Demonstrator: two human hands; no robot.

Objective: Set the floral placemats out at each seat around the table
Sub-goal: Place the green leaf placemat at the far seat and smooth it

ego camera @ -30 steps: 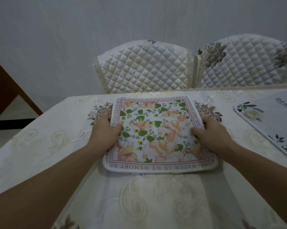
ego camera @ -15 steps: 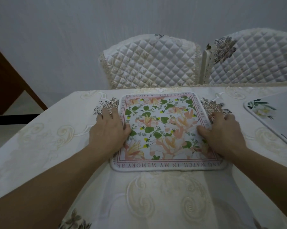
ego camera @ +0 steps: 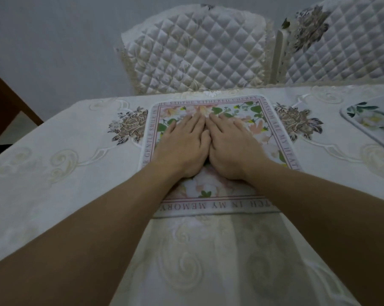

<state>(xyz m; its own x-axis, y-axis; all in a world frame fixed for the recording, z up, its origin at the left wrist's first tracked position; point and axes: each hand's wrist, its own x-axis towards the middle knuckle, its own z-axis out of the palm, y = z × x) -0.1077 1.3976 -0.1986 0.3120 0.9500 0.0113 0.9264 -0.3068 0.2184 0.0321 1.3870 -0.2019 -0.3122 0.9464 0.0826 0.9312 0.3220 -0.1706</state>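
A square floral placemat (ego camera: 272,129) with pink and green flowers and a lettered border lies flat on the table, in front of the far left chair. My left hand (ego camera: 183,146) and my right hand (ego camera: 229,146) rest palm down side by side on its middle, fingers flat and touching each other, holding nothing. A second placemat (ego camera: 372,127), white with green leaves, lies at the right edge of the view, before the far right chair.
The table (ego camera: 65,173) carries a cream embroidered cloth with dark flower motifs. Two quilted chair backs (ego camera: 193,49) (ego camera: 341,43) stand against its far edge. A grey wall is behind them. Dark wood shows at the far left.
Both hands have left the placemat's side edges and come together flat on its middle. The placemat has been pushed farther toward the far chair.
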